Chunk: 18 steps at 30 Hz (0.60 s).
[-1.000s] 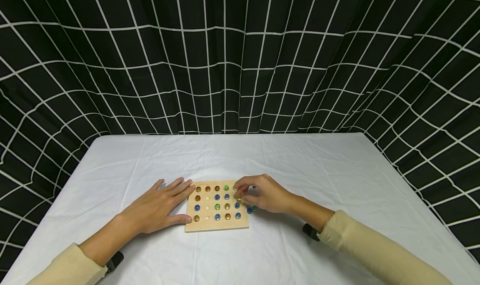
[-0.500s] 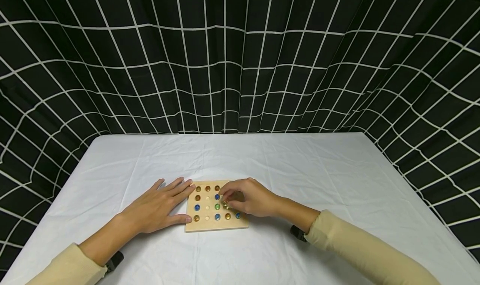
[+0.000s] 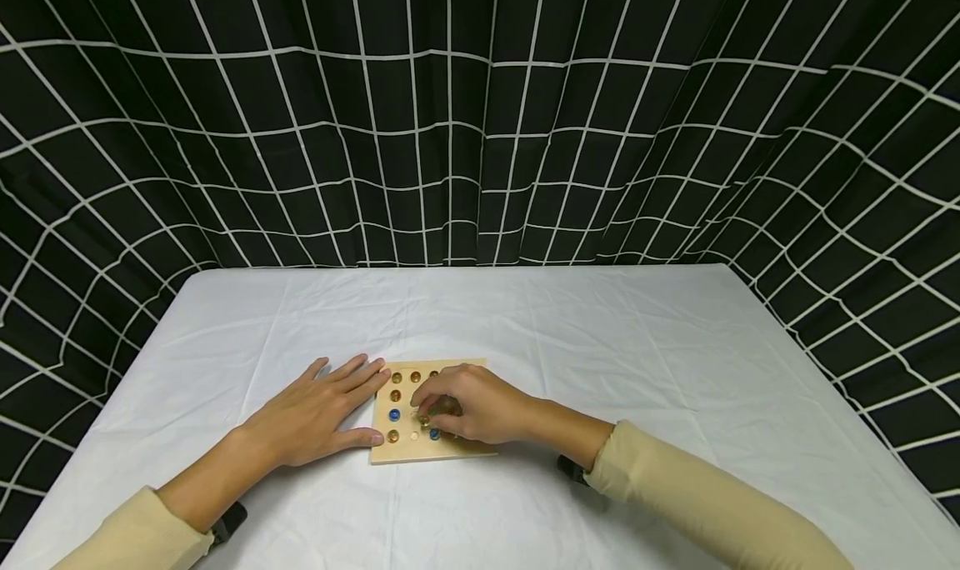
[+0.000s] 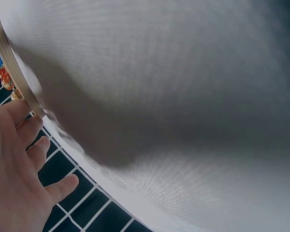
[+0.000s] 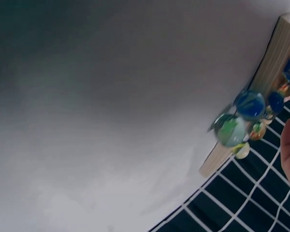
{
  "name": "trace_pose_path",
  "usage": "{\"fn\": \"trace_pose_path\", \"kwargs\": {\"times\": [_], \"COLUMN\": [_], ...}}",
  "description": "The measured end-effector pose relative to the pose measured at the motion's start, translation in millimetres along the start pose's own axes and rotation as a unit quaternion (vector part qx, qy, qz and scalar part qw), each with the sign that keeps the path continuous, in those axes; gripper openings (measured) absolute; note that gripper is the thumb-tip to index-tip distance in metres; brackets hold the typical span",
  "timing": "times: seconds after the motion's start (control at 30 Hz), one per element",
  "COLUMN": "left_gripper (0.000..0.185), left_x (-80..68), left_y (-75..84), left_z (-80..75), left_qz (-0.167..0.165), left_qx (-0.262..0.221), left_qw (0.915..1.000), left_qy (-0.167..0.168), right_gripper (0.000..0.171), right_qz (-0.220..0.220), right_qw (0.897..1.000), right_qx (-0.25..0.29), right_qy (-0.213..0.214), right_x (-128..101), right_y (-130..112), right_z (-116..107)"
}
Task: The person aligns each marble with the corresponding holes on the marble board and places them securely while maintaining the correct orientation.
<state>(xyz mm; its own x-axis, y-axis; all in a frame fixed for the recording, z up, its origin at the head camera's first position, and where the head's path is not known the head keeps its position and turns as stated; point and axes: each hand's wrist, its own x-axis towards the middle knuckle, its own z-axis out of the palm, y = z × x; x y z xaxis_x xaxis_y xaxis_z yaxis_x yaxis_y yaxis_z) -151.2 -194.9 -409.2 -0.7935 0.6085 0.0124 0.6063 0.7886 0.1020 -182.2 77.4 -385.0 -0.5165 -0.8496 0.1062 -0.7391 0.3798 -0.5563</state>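
A light wooden board (image 3: 386, 457) with rows of hollows lies on the white cloth, glass marbles sitting in many of them. My left hand (image 3: 318, 420) rests flat with spread fingers along the board's left edge, its fingertips and thumb touching it. Over the board's second column, my right hand (image 3: 480, 403) pinches a yellowish glass marble (image 3: 424, 421) between thumb and fingers. Amber marbles (image 3: 395, 396) and a blue marble (image 3: 394, 415) fill the leftmost column. A bare hollow (image 3: 414, 436) shows near the front. The right hand covers much of the board's right half.
Beside the board's right edge, a green marble (image 5: 230, 129) and a blue marble (image 5: 250, 105) lie on the cloth, hidden from the head view. A white-clothed table (image 3: 637, 345) spreads around, with a black grid-patterned curtain (image 3: 480, 137) behind it.
My right hand has moved left across the board with the yellowish marble, from the right column to the second column. The left hand and the board have stayed put.
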Motion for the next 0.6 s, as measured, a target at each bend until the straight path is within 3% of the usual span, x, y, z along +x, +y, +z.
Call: {"fn": "trace_pose_path", "kwargs": {"times": [0.23, 0.6], "left_gripper": [0.085, 0.085], "left_x": [-0.5, -1.1], "left_y": [-0.6, -1.4], "left_z": [-0.2, 0.0], "left_qz": [0.001, 0.005], "left_qx": [0.003, 0.001], "left_qw": [1.0000, 1.0000], "left_qy": [0.000, 0.003], "right_gripper": [0.022, 0.021], "right_qz": [-0.029, -0.031], "right_qw": [0.999, 0.999], "right_qx": [-0.031, -0.041], "right_qy": [-0.005, -0.014], "right_x": [5.8, 9.2], "right_y": [-2.0, -5.2], "right_z": [7.6, 11.9]}}
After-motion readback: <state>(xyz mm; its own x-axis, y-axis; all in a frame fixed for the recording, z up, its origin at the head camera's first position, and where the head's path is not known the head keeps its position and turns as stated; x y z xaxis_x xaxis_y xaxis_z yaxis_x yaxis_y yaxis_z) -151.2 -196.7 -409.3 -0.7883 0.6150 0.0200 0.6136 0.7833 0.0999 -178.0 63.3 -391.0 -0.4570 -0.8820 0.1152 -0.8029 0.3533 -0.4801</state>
